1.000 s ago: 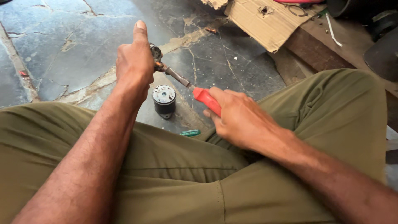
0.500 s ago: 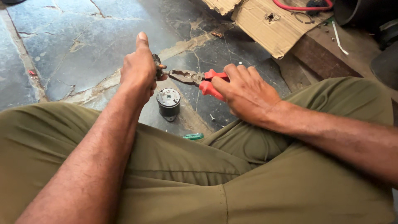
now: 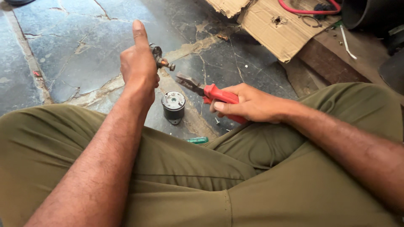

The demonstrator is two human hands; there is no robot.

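My left hand [image 3: 138,67] is raised above the stone floor, thumb up, gripping a small rusty metal part with a shaft [image 3: 162,59] that sticks out to the right. My right hand [image 3: 248,103] holds red-handled pliers [image 3: 206,90] low over my right leg, their dark jaws pointing left towards the part but apart from it. Below and between the hands a small black cylindrical motor housing [image 3: 173,106] stands upright on the floor.
I sit cross-legged in olive trousers [image 3: 202,180] on a cracked grey stone floor [image 3: 75,54]. A green-handled tool [image 3: 198,140] lies by my leg. Torn cardboard [image 3: 277,29], a red cable [image 3: 307,9] and dark containers lie at the upper right.
The pliers were touching the metal part a second ago. My right hand has since pulled them back and down to the right, away from the part. My left hand stays raised.
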